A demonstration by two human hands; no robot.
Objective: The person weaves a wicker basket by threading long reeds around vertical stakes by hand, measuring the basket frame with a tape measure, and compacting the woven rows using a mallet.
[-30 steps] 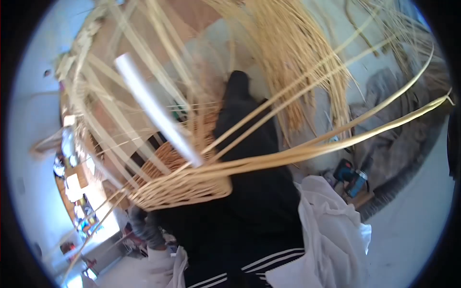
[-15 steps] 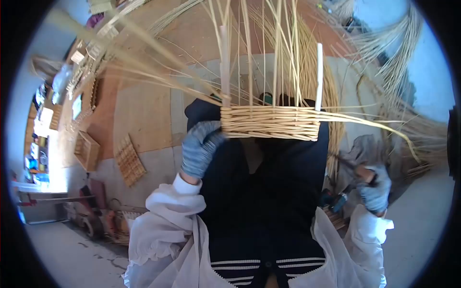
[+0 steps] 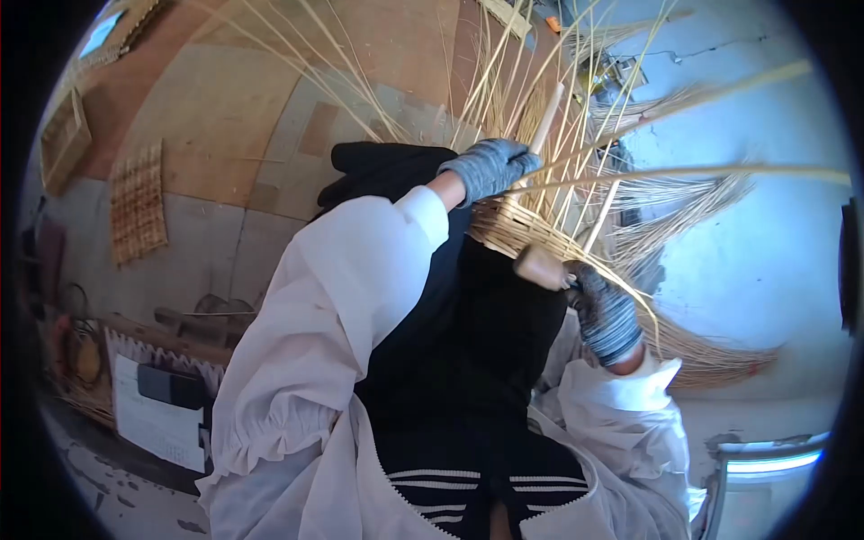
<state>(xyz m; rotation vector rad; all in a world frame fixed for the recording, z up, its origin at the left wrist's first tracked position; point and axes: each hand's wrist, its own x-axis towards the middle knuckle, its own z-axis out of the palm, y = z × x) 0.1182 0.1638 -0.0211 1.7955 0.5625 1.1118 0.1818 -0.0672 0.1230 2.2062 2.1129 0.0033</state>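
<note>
Your tan woven-wicker basket [image 3: 517, 225] now sits over the far right edge of your black-trousered lap [image 3: 486, 315], its long upright rods fanning away from you. Half a second ago your right hand was out to the side, well apart from the weave; it has come in, so both hands are now at the basket, and the work looks back on the weave itself. Your right hand [image 3: 607, 310], in a grey knit glove, has its grip closed on a short, thick, tan wooden-ended tool [image 3: 540, 267], held just beside the near wall. Your left hand [image 3: 489, 168], gloved alike, has shifted to the corner by the pale, straight stick [image 3: 547, 119]; its fingers curl there, but you cannot tell whether that grip has hold of wall or stick.
</note>
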